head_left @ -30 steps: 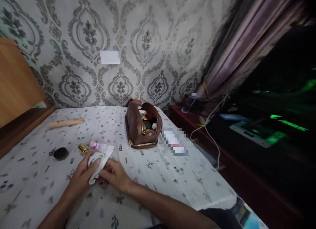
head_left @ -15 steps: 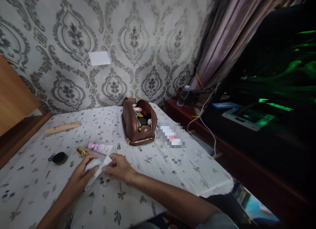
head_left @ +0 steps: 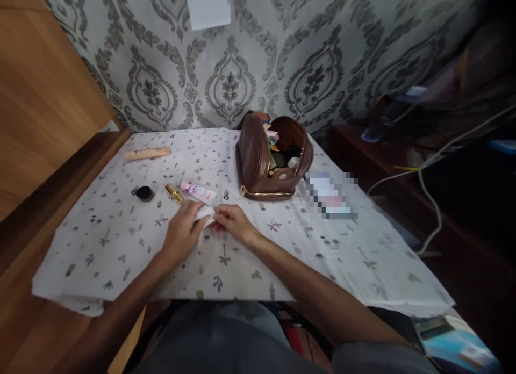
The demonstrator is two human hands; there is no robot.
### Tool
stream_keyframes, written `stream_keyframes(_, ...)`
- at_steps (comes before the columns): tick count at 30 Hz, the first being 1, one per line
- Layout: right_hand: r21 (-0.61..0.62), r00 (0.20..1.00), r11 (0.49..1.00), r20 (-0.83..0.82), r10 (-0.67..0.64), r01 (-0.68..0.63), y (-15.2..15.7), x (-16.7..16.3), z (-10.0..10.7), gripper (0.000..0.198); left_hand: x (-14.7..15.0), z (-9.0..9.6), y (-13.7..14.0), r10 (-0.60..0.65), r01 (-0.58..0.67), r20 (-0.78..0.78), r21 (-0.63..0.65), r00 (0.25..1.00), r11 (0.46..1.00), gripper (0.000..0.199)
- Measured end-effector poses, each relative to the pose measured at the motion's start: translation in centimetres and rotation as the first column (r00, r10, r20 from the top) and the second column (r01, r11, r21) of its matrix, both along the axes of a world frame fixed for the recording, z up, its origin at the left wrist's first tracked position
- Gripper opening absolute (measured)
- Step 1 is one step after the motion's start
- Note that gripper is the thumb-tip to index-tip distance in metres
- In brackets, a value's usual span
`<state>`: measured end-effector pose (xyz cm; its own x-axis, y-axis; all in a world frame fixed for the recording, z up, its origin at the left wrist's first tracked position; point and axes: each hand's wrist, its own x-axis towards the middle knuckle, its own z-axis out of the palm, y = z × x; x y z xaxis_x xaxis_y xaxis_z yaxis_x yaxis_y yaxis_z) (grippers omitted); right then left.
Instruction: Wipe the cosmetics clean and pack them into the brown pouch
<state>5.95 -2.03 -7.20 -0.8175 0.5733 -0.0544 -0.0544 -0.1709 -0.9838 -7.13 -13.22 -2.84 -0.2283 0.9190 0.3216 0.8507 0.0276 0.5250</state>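
Over the table's near middle, my left hand [head_left: 183, 226] is closed around a crumpled white tissue [head_left: 205, 214]. The fingers of my right hand [head_left: 236, 222] are pinched together at the tissue's right end. Whether anything lies inside the tissue is hidden. Just beyond my hands lie a pink and white squeeze tube [head_left: 197, 191] and a gold lipstick tube [head_left: 174, 193]. Farther left sits a small round black jar [head_left: 144, 193]. An unzipped brown leather makeup bag [head_left: 262, 164], holding several small cosmetics, stands behind and to the right.
A peach-coloured stick-like roll [head_left: 147, 153] lies at the back left of the patterned tablecloth [head_left: 121, 229]. A pixelated flat item [head_left: 331, 196] is right of the bag. On the dark side desk are a plastic bottle [head_left: 379, 128] and a white cable [head_left: 433, 213]. A wooden panel [head_left: 52, 84] borders the left.
The view has tilted down and turned left, so the table sits further right in view. The tissue shows less, more enclosed by my fingers, and both hands still hold it.
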Motion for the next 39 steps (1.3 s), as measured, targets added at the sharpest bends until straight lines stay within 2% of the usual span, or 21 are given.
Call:
stream_keyframes(3,0.008,1.000,1.000,0.008,-0.025,0.025,-0.1,0.1,0.0,0.020,1.4,-0.9,-0.3,-0.018,0.002,-0.180,-0.087,0.983,0.996,0.027)
stream_keyframes(6,0.009,0.998,0.998,0.007,-0.056,0.056,-0.1,0.1,0.0,0.022,1.2,-1.6,-1.3,-0.023,-0.020,-0.313,-0.133,0.950,0.991,0.035)
stream_keyframes(10,0.009,0.997,0.997,-0.005,-0.079,0.079,0.0,0.1,0.2,0.024,-0.7,-1.8,-3.8,-0.011,-0.051,-0.324,-0.184,0.946,0.982,0.037)
stream_keyframes(15,0.001,0.994,0.994,-0.016,-0.106,0.106,0.1,0.1,0.3,0.026,-3.1,-1.5,-6.4,0.010,-0.028,-0.124,-0.147,0.992,0.989,0.023)
stream_keyframes(20,0.028,0.992,0.993,-0.053,-0.114,0.116,0.0,0.4,1.0,0.031,-3.2,-0.6,-6.0,-0.043,0.058,0.090,-0.170,0.995,0.984,0.027)
stream_keyframes(23,0.041,0.989,0.991,-0.078,-0.122,0.126,-0.2,0.4,1.6,0.034,-1.9,-0.1,-5.2,-0.059,0.110,0.255,-0.191,0.965,0.975,0.030)
stream_keyframes(26,0.006,0.986,0.993,-0.121,-0.117,0.119,-0.7,0.3,1.7,0.033,-0.4,0.0,-4.5,-0.002,0.111,0.420,-0.233,0.908,0.966,0.032)
stream_keyframes(29,0.003,0.986,0.996,-0.144,-0.084,0.086,-1.1,0.1,1.2,0.045,0.3,-0.3,-4.4,0.017,0.111,0.496,-0.227,0.868,0.968,0.033)
stream_keyframes(31,0.081,0.992,0.995,-0.114,-0.054,0.063,-1.2,0.2,1.0,0.045,0.1,-0.5,-4.6,0.051,0.062,0.472,-0.221,0.880,0.973,0.035)
stream_keyframes(33,0.249,0.997,0.966,-0.045,-0.067,0.076,-1.1,0.3,1.1,0.034,-0.5,-0.4,-5.0,0.129,-0.030,0.426,-0.232,0.895,0.972,0.039)
stream_keyframes(36,0.526,0.985,0.845,0.070,-0.159,0.099,-0.8,1.0,2.0,0.016,-1.4,0.2,-5.5,0.221,-0.141,0.337,-0.246,0.915,0.959,0.040)
stream_keyframes(39,0.687,0.951,0.727,0.215,-0.223,0.015,-0.6,2.5,3.0,0.011,-1.9,1.2,-5.3,0.194,-0.149,0.224,-0.201,0.955,0.968,0.028)
